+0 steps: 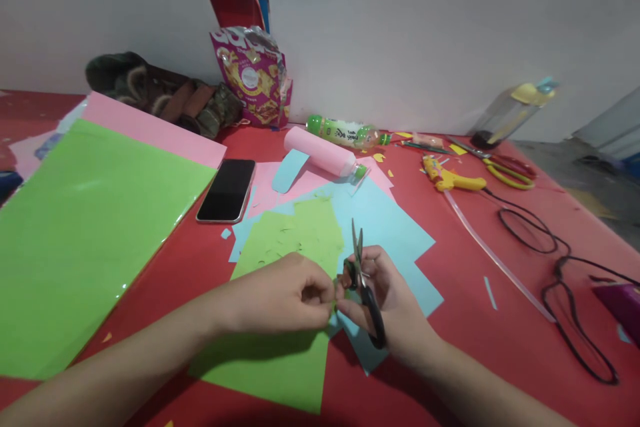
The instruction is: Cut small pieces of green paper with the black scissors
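My left hand (293,293) is closed in a pinch, thumb against forefinger, its tips meeting the right fingertips. What it pinches is too small to make out; a hint of green shows there. In my right hand (395,307) is a pair of scissors (371,310) with black handles, blades pointing away and slightly apart. Below both hands lies a green paper sheet (270,373), with another green sheet (295,233) beyond bearing dark thin scraps. Light blue paper (385,213) spreads underneath and to the right.
A phone (227,190) and large green sheets (90,240) lie left. Behind are a pink-wrapped bottle (320,150), a green-capped bottle (345,132) and a snack bag (255,77). At right are a yellow glue gun (453,177) with its black cord (565,257), and yellow-handled scissors (507,172).
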Motion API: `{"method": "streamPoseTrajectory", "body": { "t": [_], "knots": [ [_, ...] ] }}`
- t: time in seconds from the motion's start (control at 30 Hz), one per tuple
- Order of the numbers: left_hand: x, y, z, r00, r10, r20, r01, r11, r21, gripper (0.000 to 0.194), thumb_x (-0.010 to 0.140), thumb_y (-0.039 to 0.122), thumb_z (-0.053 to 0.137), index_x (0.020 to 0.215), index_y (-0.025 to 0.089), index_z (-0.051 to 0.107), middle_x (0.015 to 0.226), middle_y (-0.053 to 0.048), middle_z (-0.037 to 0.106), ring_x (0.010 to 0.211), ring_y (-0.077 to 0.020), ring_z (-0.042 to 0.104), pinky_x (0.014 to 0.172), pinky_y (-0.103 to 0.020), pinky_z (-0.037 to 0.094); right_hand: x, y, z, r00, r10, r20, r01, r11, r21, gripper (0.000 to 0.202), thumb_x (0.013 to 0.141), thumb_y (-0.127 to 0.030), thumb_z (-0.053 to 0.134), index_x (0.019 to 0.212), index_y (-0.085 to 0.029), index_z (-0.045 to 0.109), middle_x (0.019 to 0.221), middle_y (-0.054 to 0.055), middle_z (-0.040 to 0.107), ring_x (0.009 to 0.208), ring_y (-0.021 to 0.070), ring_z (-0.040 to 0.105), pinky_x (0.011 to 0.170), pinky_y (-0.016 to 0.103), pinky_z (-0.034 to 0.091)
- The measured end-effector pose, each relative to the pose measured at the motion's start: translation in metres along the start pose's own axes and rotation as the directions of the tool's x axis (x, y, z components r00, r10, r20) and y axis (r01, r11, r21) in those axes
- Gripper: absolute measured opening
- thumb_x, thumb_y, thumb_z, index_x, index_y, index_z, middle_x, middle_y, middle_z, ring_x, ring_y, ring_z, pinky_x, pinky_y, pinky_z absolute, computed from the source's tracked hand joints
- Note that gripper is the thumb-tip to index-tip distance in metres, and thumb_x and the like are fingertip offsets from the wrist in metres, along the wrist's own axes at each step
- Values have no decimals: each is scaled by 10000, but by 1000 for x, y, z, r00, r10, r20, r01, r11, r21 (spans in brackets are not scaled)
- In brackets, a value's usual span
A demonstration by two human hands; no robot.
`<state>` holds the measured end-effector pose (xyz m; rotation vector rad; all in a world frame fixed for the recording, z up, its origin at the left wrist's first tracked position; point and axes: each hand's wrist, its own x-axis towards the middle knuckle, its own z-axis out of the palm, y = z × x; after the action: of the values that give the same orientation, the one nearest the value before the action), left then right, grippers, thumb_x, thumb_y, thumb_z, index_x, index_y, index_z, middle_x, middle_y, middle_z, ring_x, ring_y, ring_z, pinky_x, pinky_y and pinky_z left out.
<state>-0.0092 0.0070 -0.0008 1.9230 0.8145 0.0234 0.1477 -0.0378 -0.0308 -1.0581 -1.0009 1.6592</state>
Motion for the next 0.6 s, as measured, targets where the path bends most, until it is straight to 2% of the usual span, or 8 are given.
{"method": "streamPoseTrajectory", "body": {
  "t": [0.17, 0.33, 0.47, 0.6],
  "knots": [
    [0, -1, 3, 1000, -4, 10, 4, 1000, 13, 127, 637, 147, 403, 515, 152, 372, 491, 51, 331, 482, -66, 304, 459, -176, 230, 0, 1, -1, 1000, 13, 23, -11, 997, -77, 436, 536, -112, 706, 812, -213, 384, 707, -62, 428, 589, 57, 447, 537, 190, 357],
    [-1, -3, 5, 999, 52, -2, -52, 998, 36, 133, 652, 147, 405, 518, 146, 410, 511, 45, 363, 487, -70, 323, 473, -182, 248, -1, 0, -1, 999, 21, 28, -18, 994, -104, 426, 530, -111, 707, 804, -213, 396, 691, -59, 443, 576, 66, 445, 529, 202, 357],
    [1, -1, 4, 990, 95, -103, -87, 993, 82, 157, 686, 138, 400, 566, 141, 501, 544, 26, 440, 526, -86, 385, 505, -190, 283, 1, -1, -1, 998, -11, -64, 8, 998, -58, 417, 544, -144, 705, 794, -226, 382, 646, -65, 459, 591, 85, 473, 545, 214, 377],
    [4, 2, 3, 972, 42, -230, -30, 998, 54, 212, 762, 192, 374, 655, 140, 548, 615, 0, 515, 589, -108, 452, 547, -199, 328, 4, -1, -3, 985, -64, -160, 65, 998, -1, 375, 576, -174, 687, 793, -230, 387, 634, -74, 464, 545, 65, 456, 509, 191, 371]
  ]
}}
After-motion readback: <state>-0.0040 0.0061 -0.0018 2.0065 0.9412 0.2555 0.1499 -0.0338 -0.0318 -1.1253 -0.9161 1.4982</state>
